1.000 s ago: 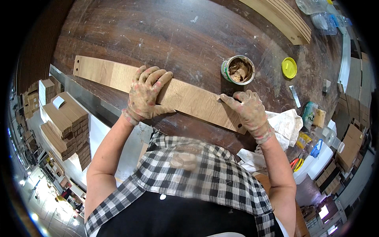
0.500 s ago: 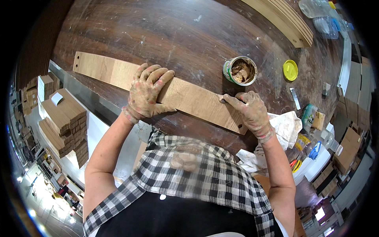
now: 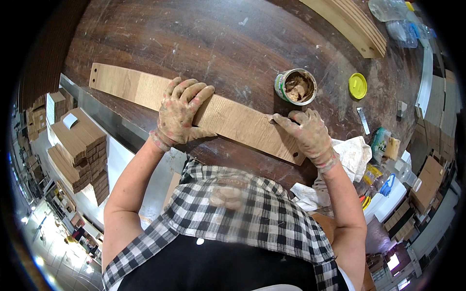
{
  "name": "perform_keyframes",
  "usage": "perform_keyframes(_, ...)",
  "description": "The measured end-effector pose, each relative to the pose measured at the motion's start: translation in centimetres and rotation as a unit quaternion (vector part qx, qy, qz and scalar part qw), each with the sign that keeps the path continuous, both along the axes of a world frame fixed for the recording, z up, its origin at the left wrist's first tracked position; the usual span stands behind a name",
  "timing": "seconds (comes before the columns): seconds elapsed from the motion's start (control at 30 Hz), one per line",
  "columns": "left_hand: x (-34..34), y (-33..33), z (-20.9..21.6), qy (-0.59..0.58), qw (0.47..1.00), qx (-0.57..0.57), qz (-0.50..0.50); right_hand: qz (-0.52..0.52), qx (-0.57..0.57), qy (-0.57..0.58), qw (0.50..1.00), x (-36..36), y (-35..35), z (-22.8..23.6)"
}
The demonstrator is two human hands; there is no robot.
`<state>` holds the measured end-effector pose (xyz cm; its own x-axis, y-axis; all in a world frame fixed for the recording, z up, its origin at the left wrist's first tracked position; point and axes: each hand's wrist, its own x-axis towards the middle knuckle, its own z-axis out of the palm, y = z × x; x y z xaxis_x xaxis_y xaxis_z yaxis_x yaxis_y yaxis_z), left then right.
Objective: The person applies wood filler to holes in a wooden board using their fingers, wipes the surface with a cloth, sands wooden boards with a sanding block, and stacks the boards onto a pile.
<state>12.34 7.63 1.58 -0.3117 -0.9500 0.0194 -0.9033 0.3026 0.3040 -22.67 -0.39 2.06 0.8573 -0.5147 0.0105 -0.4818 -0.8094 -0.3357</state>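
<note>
A long wood-grain board point(image 3: 233, 118) lies slantwise across the dark table in front of me, with holes at both ends. My left hand point(image 3: 180, 109), in a stained glove, grips its middle, fingers over the far side and thumb along the near edge. Over the right part of the board is my gloved right hand point(image 3: 307, 133), closed in a pinch. A small flat piece point(image 3: 270, 118) pokes out at its fingertips and touches the board near the far edge; most of it is hidden. Beyond that hand stands an open tin point(image 3: 300, 101) of brown paste.
A yellow lid point(image 3: 357, 86) and a small metal strip point(image 3: 362, 121) lie right of the tin. White cloth point(image 3: 353, 157) and bottles point(image 3: 371, 174) are near my right forearm. Stacked boards point(image 3: 352, 26) lie far right; cardboard pieces point(image 3: 80, 140) are piled at left.
My right hand has shifted very slightly to the left along the board, and its forearm has tilted a little outward. The left hand and the board stay in place.
</note>
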Motion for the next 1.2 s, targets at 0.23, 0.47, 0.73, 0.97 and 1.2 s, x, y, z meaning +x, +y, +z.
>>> perform_keyframes(0.23,0.1,0.0,0.0,0.006,1.000,-0.005,-0.004,-0.015,0.038,-0.026,0.999,0.2,0.1,0.8)
perform_keyframes(0.47,0.1,-0.2,0.2,0.010,1.000,-0.005,-0.014,-0.002,0.003,0.009,1.000,0.3,0.2,0.0)
perform_keyframes(0.73,0.1,0.1,0.0,0.012,1.000,-0.001,0.002,-0.014,0.031,0.000,0.999,0.1,0.2,0.6)
perform_keyframes(0.97,0.3,0.1,-0.2,0.001,1.000,-0.016,-0.011,0.007,-0.006,0.009,1.000,0.6,0.1,0.3)
perform_keyframes(1.2,0.2,0.0,0.0,0.014,1.000,-0.003,-0.003,-0.023,0.008,0.025,0.999,0.0,0.2,0.8)
